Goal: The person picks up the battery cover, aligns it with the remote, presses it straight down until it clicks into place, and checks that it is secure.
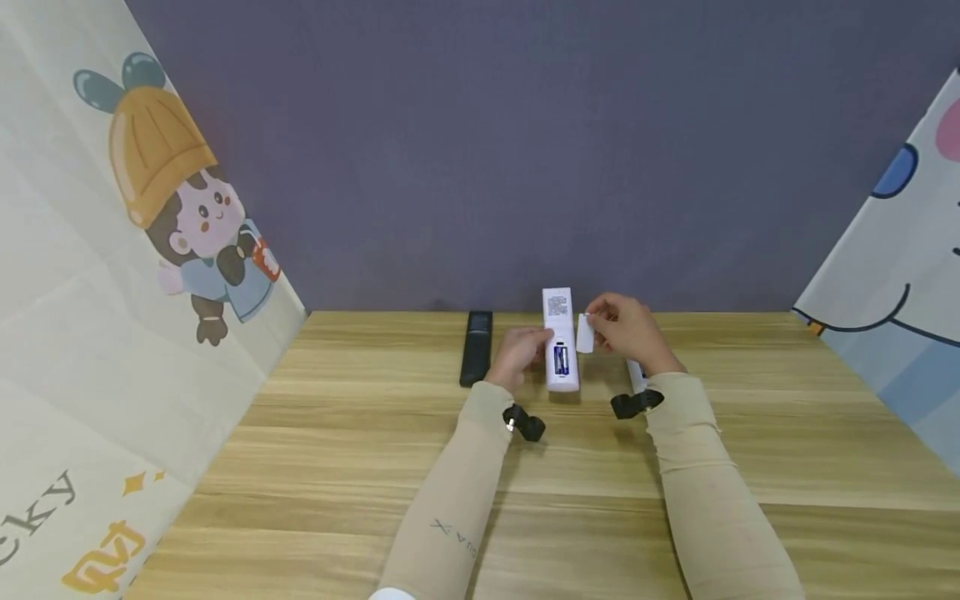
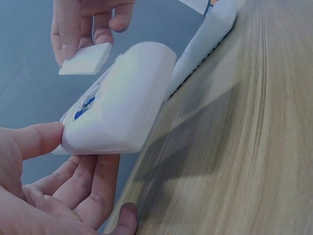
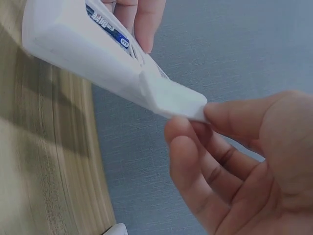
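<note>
A white remote control is held back side up in my left hand, thumb on one edge and fingers beneath it. Its battery compartment is uncovered, and blue batteries lie inside; the label of one battery shows in the right wrist view. Just to the right of the remote, my right hand pinches a small white battery cover between thumb and fingers. In the left wrist view the cover is apart from the remote, close beside its open compartment.
A black remote control lies on the wooden table left of my left hand. Another white remote lies partly hidden under my right wrist. A dark grey wall panel rises at the table's far edge, with printed cloths on both sides.
</note>
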Demonstrator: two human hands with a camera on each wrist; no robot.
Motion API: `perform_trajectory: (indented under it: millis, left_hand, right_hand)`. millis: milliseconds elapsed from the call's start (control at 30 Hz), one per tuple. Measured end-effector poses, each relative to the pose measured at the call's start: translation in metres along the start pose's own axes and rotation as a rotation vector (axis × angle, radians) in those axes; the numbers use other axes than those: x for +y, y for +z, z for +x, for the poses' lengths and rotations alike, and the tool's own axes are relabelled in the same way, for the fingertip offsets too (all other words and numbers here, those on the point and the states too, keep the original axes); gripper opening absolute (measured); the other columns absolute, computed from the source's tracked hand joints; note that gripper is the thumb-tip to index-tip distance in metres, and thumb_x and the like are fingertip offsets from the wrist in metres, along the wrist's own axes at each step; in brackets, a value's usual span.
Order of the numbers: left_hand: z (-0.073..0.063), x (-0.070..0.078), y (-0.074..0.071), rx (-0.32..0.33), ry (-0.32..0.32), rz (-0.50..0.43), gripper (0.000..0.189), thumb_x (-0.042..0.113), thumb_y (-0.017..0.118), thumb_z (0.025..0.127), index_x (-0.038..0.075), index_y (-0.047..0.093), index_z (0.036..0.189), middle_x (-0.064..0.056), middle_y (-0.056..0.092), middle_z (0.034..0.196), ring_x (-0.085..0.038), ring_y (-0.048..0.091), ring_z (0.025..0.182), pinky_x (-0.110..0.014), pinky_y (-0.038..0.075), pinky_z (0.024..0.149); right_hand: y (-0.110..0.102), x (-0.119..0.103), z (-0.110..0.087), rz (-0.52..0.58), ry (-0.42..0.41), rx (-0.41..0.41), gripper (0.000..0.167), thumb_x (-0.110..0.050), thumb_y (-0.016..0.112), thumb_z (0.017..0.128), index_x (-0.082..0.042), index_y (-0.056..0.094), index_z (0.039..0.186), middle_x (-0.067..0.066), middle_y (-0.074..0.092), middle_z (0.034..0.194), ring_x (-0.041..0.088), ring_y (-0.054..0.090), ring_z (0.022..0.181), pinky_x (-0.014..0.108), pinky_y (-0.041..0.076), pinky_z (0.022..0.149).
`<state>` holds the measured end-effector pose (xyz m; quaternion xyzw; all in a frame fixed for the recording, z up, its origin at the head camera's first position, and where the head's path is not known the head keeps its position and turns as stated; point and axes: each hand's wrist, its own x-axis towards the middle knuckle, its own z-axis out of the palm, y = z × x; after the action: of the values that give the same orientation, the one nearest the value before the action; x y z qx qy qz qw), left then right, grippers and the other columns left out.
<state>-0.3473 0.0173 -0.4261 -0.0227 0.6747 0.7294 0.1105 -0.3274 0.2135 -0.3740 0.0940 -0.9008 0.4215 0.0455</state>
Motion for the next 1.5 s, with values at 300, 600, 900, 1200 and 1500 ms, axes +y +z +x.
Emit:
perform_trajectory:
  millis: [300,600,900,1200,1500]
  left_hand:
    - [0.0005,0.0003,0.0013,0.003,0.011,-0.022,0.027,0.015,0.067,0.097,-0.004,0.073,0.116,-0.007,0.074,0.096,-0.017,0.066,0.083,-0.028,0.054,0.076]
    - [0.0004,0.0012,0.0001,0.002,0.000,0.002,0.029,0.019,0.069,0.096,0.000,0.074,0.118,-0.009,0.076,0.105,-0.016,0.065,0.087,-0.041,0.054,0.094]
    - [-0.0001,0.0020,-0.0011,-0.016,0.001,-0.002,0.029,0.019,0.069,0.096,0.002,0.074,0.119,-0.010,0.076,0.112,-0.014,0.065,0.090,-0.041,0.053,0.099]
    - [-0.0022,0.0024,-0.0008,-0.011,0.008,-0.024,0.027,0.018,0.070,0.096,0.001,0.075,0.116,-0.008,0.076,0.106,-0.013,0.065,0.087,-0.038,0.054,0.094]
    - [-0.0038,0.0037,-0.0003,-0.024,0.017,-0.051,0.027,0.017,0.070,0.096,-0.001,0.074,0.117,-0.011,0.075,0.110,-0.018,0.069,0.091,-0.036,0.056,0.092]
  right_hand:
    - [0.0019,0.0019,0.0023,0.066,0.014,-0.029,0.018,-0.013,0.059,0.104,-0.004,0.066,0.118,0.015,0.072,0.086,0.019,0.068,0.069,0.041,0.061,0.066]
    - [0.0025,-0.0023,0.0033,0.075,0.019,-0.085,0.020,-0.015,0.059,0.104,-0.004,0.066,0.119,0.019,0.074,0.092,0.035,0.072,0.082,0.036,0.061,0.066]
    - [0.0051,-0.0045,0.0036,0.083,-0.041,-0.144,0.015,-0.008,0.060,0.102,-0.001,0.066,0.114,0.018,0.074,0.087,0.038,0.073,0.077,0.040,0.061,0.063]
    - [0.0077,-0.0047,0.0041,0.109,-0.060,-0.183,0.013,-0.008,0.064,0.100,-0.001,0.067,0.109,0.016,0.073,0.078,0.026,0.071,0.065,0.040,0.061,0.061]
    - [0.0097,-0.0068,0.0036,0.088,-0.065,-0.218,0.012,-0.009,0.064,0.099,-0.003,0.069,0.108,0.012,0.072,0.077,0.040,0.071,0.073,0.047,0.061,0.064]
